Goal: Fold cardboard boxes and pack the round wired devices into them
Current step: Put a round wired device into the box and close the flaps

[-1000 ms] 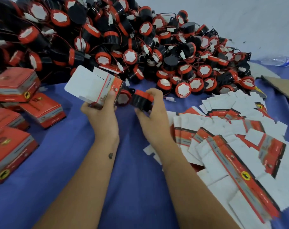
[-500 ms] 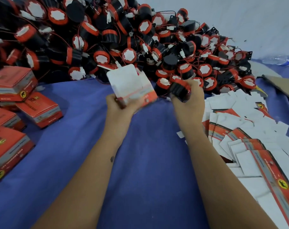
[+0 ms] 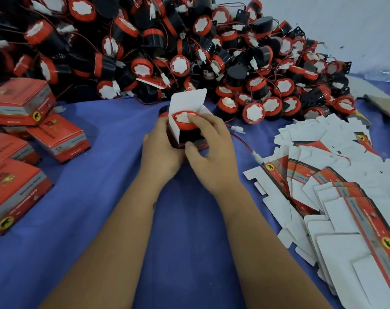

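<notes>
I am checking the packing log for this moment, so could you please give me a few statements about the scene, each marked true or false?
1. The left hand holds the small open red-and-white cardboard box. True.
2. The round black device with the red rim sits in the open box, under the right hand. True.
3. The box's white top flap is folded shut. False: it stands up, open.
4. The closed red cardboard boxes lie on the person's right. False: they lie on the left.
5. The flat unfolded box blanks lie on the right of the blue cloth. True.
</notes>
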### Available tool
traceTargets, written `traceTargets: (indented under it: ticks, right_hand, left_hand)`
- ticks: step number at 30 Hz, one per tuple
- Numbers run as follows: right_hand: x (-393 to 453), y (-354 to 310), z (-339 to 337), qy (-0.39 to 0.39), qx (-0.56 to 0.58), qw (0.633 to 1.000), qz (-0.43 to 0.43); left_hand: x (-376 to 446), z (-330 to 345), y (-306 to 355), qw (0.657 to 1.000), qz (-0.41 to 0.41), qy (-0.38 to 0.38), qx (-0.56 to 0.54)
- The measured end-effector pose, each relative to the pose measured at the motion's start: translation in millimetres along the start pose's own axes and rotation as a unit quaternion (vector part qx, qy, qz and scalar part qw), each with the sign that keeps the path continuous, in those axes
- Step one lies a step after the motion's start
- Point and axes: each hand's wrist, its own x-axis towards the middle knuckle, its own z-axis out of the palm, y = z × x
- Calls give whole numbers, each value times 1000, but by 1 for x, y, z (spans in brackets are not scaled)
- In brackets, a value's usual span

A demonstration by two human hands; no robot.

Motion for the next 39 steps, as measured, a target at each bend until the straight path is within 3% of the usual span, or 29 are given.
traceTargets:
  ticks: [3,11,16,18,20,22,23,25,28,32,39]
  right_hand:
    - [2,-1,0,44,-27,998,-28]
    - [4,4,4,65,-96,990,-76]
    - [1,0,5,-13,-124,992,-12]
    - [0,-2,7,23,-189,981,-43]
    - [-1,-4,10,105,-198,972,-74]
    - [1,-7,11,116,-131,985,-1]
    - [1,-7,12,88,-103,988,78]
    - [4,-2,10,73,-57,973,213]
    - [11,3,2,147,95,930,323]
    - [19,8,-11,260,387,826,316]
    - [21,17,-18,237,496,759,349]
  left_hand:
    - [-1,-1,0,999,13,-7,-30]
    - [2,-15,-4,989,-21,-77,-122]
    - [5,-11,-1,986,-39,-57,-154]
    - [5,-9,0,981,-50,-45,-184]
    - [5,-7,2,982,-43,-32,-179]
    - [4,-5,2,985,-37,-19,-169]
    - [4,-4,2,985,-38,-11,-167]
    - [3,-4,4,984,-48,-5,-171]
    - [2,-3,7,981,-67,5,-182]
    - [4,-2,5,974,-77,13,-212]
    - [4,-1,4,970,-71,8,-234]
